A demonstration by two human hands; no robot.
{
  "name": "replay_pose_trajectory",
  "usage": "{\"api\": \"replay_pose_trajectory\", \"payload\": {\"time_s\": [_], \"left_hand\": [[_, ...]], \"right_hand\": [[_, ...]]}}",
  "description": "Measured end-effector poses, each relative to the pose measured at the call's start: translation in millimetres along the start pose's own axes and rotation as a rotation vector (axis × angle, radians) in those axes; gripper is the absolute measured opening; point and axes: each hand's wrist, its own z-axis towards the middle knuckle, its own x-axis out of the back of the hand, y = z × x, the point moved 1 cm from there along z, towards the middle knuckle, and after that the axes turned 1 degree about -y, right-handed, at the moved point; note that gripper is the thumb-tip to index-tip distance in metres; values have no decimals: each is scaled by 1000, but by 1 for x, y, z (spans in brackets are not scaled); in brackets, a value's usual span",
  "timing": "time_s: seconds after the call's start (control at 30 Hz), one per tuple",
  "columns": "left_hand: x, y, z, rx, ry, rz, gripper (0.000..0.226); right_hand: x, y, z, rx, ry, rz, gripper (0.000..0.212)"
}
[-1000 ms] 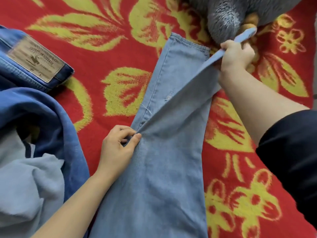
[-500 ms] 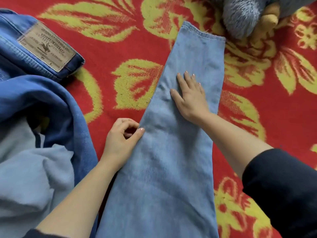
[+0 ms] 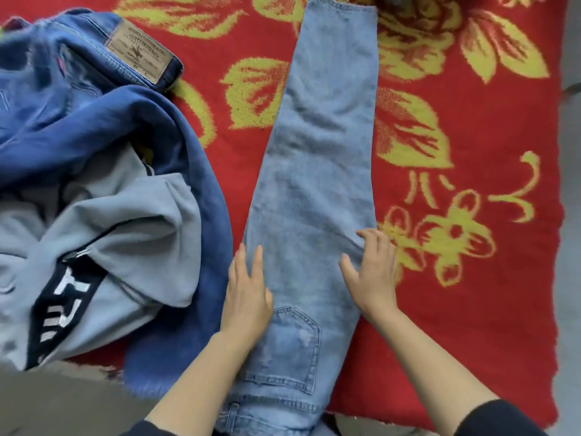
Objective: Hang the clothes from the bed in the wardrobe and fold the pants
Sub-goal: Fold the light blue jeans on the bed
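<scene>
Light blue jeans lie lengthwise on the bed, one leg folded onto the other, hem far from me and a back pocket near me. My left hand rests flat on their left edge just above the pocket, fingers straight. My right hand lies on the right edge at the same height, fingers spread and slightly bent, holding nothing.
A red blanket with yellow flowers covers the bed. To the left lies a heap: dark blue jeans with a tan leather patch, a blue garment and a grey garment with a black lettered band. The bed's near edge is below.
My right hand let go of the leg end, laid it flat, then slid down the jeans toward me. My left hand stopped pinching the edge and lies flat. The view shifted toward the waistband.
</scene>
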Motion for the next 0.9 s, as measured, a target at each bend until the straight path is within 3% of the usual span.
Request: {"api": "replay_pose_trajectory", "payload": {"time_s": [0.1, 0.27, 0.43, 0.57, 0.77, 0.83, 0.9], "left_hand": [[-19, -22, -52, 15, -75, 9, 77], [-31, -51, -104, 68, -36, -94, 75], [-34, -62, -121, 236, 57, -204, 70], [-34, -69, -124, 386, -56, -260, 34], [-26, -63, -130, 348, -40, -336, 25], [-22, -59, -138, 244, 2, -362, 45], [-18, -56, -147, 104, 2, -346, 73]], "right_hand": [[-13, 11, -67, -182, -53, 43, 53], [-38, 22, -148, -412, -160, 173, 63], [-61, 23, -196, -673, -272, 436, 35], [-70, 34, -205, -683, -288, 426, 38], [-55, 48, -194, -602, -423, 641, 24], [-47, 51, -194, -562, -420, 661, 30], [-33, 54, -196, -494, -381, 591, 49]]}}
